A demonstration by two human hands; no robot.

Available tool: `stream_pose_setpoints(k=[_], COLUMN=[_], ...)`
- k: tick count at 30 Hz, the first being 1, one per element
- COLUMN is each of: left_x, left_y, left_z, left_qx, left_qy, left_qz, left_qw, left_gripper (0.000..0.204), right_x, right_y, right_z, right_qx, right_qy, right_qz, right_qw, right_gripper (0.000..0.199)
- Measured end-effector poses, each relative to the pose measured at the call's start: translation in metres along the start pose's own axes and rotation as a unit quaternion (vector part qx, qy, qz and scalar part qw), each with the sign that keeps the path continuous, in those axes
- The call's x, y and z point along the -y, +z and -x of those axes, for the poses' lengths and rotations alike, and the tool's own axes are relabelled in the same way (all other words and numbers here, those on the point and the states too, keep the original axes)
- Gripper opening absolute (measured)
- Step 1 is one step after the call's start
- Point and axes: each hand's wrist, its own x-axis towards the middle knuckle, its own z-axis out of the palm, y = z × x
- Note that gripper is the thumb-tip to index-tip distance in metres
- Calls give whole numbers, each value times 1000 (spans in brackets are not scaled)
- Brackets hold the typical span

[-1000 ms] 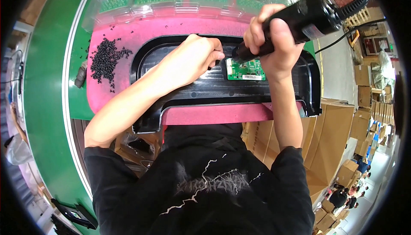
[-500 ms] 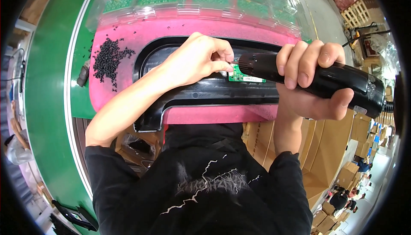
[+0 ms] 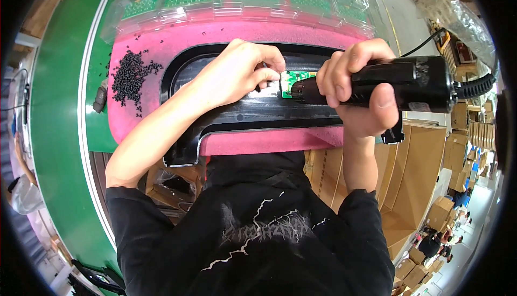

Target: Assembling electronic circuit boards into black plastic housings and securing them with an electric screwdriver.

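Note:
My right hand point(image 3: 361, 83) is wrapped round a black electric screwdriver point(image 3: 409, 80), held nearly level with its nose pointing left. The screwdriver's nose is over a small green circuit board point(image 3: 288, 76), covering part of it. This board lies inside a long, curved black plastic housing point(image 3: 226, 115). Close by the board's left edge is my left hand point(image 3: 245, 72), its thumb and forefinger bent together. What they hold, if anything, is hidden. The screwdriver's tip cannot be made out.
Black screws point(image 3: 129, 75) lie heaped on the pink mat point(image 3: 161, 35) to the left. Clear plastic trays point(image 3: 237, 10) of green boards stand along the far side. A cable point(image 3: 476, 87) trails from the screwdriver's back end. Cardboard boxes point(image 3: 414, 161) are at the right.
The screwdriver's nose has moved left and slightly nearer me, over the board. My left hand has drawn a little left, away from the nose.

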Motion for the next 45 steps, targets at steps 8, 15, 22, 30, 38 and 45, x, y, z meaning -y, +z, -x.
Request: stream_pose_setpoints(k=[8, 15, 22, 30, 38, 45], left_x=[7, 5, 1, -17, -12, -16], left_y=[2, 2, 3, 3, 5, 4], left_z=[1, 1, 4, 7, 6, 5], left_qx=[-76, -54, 41, 22, 17, 58], left_qy=[116, 132, 92, 152, 158, 98], left_qz=[-124, -96, -24, 91, 108, 165], left_qw=[983, 985, 995, 984, 981, 980], left_gripper=[19, 22, 40, 45, 39, 65], right_x=[-20, -30, -6, 20, 24, 24], right_y=[-7, 2, 5, -1, -7, -23], right_z=[-3, 2, 1, -5, -4, 2], right_qx=[59, 6, -5, 13, 7, 42], right_qy=[-11, 25, 9, -116, -152, -149], right_qz=[-117, -84, -34, -134, -156, -181], right_qw=[991, 996, 999, 984, 976, 971], right_gripper=[32, 30, 45, 55, 55, 55])
